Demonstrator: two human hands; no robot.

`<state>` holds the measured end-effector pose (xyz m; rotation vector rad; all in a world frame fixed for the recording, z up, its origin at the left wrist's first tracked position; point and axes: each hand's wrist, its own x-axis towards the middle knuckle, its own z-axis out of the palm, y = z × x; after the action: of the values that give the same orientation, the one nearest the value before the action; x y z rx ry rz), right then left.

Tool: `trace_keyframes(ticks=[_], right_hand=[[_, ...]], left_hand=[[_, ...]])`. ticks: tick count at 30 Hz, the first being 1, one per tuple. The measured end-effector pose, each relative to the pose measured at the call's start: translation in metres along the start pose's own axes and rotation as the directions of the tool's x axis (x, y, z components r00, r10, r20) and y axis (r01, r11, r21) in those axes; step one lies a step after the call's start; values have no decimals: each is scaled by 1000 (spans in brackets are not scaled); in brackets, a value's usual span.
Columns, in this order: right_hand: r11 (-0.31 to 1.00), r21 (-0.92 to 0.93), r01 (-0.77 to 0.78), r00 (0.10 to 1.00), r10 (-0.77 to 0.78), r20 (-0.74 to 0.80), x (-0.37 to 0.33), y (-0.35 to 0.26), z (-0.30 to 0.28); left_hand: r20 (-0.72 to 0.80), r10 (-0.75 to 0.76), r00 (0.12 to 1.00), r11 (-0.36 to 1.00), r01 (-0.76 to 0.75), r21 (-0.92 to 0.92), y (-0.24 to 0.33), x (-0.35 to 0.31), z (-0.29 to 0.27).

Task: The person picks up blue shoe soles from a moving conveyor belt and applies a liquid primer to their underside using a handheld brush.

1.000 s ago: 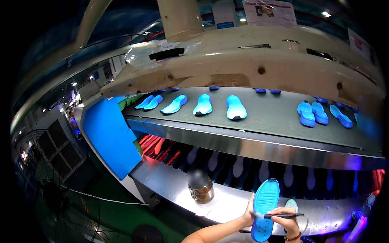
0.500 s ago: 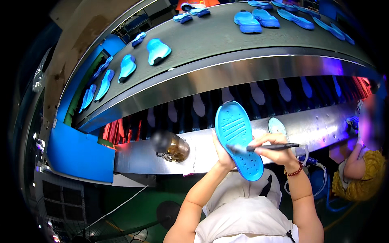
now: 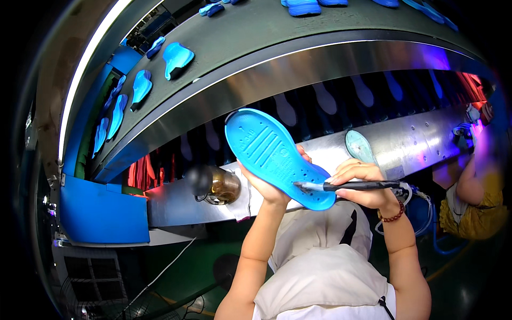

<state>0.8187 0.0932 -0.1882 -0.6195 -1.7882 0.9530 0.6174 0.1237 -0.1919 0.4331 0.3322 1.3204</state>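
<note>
A bright blue shoe sole with grooves and small holes is tilted in front of me, its wide end up and to the left. My left hand grips it from beneath along its edge, fingertips showing at the far side. My right hand pinches a brush with a black handle and a pale tip. That tip lies over the sole's lower, narrower end and seems to touch it. Behind the right hand, a pale green sole-shaped piece rests on the metal ledge.
A lidded brownish jar stands on the metal ledge, left of my hands. Beyond it runs a dark conveyor belt carrying several blue soles. A blue machine housing is at the left. A co-worker's arm shows at the right.
The sole has swung so its wide end points up-left. The brush tip has gone from the sole's middle to its narrower end. My view has shifted, bringing the belt higher in the picture.
</note>
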Motion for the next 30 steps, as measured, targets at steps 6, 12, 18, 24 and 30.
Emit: trace_keyframes(ticks=[6,12,18,24,30], right_hand=[[918,389,-73,978,-10,209,-4,-2,-4],[967,229,-110,983,72,170,-13,4,-1],[730,604,-320,917,398,5,-22,30,5],[839,379,-391,918,385,95,-13,-1,13],[919,188,-347,931,312,191,-3,-10,-7]], left_hand=[[-9,8,1000,1000,-8,24,9,4,0],[4,0,1000,1000,0,10,7,5,0],[50,-23,998,998,25,-53,-1,3,-7],[199,-224,954,975,219,48,-27,-14,-31],[216,-436,874,897,403,183,-4,-12,-35]])
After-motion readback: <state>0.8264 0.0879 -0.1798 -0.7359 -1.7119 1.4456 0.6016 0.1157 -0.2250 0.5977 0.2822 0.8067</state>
